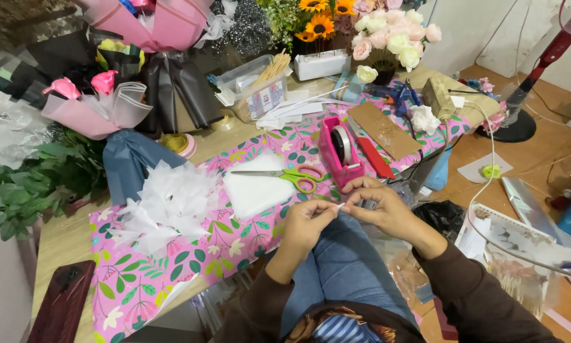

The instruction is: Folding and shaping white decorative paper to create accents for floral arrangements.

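we wear long dark brown sleeves [470, 295], blue jeans [342, 267], and a patterned brown and blue-striped cloth [342, 327] at our waist.

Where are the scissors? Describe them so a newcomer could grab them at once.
Start at the pink floral sheet covering the table, in front of the person's hands. The scissors lie flat on a white square sheet, left of the pink tape dispenser. They are the only thing there with lime-green handles, blades pointing left.

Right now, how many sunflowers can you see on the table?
3, all at the back: one sunflower at the top edge, one beside it, one lower down. Others may be hidden behind the leaves.
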